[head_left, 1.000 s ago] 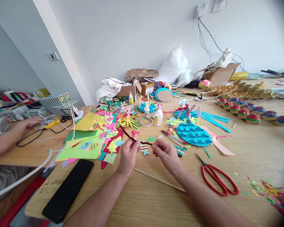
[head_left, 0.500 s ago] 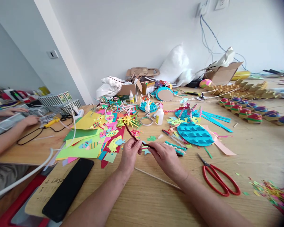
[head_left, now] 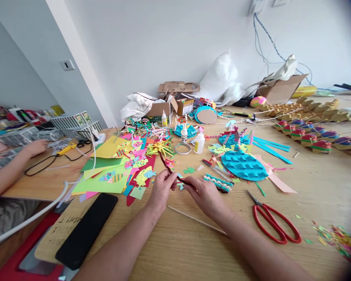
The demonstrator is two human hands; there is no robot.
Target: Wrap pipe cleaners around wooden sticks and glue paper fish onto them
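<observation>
We have a dark brown fuzzy strip (head_left: 165, 162) in both hands, held above the table (head_left: 190, 253). Our left hand (head_left: 161, 189) is nearly closed, thumb and fingers pinching it mid-length; the free end sticks up and away to the left. Our right hand (head_left: 207, 197) is curled, fingertips gripping the near end, short span between hands. Thin stick (head_left: 197, 220) lies below, blue-and-white braided piece (head_left: 218, 182) just beyond the right hand, red-handled scissors (head_left: 261, 205) further right, black phone (head_left: 87, 230) left.

Left hand (head_left: 163, 188) near right hand (head_left: 205, 194), both in pinches.
</observation>
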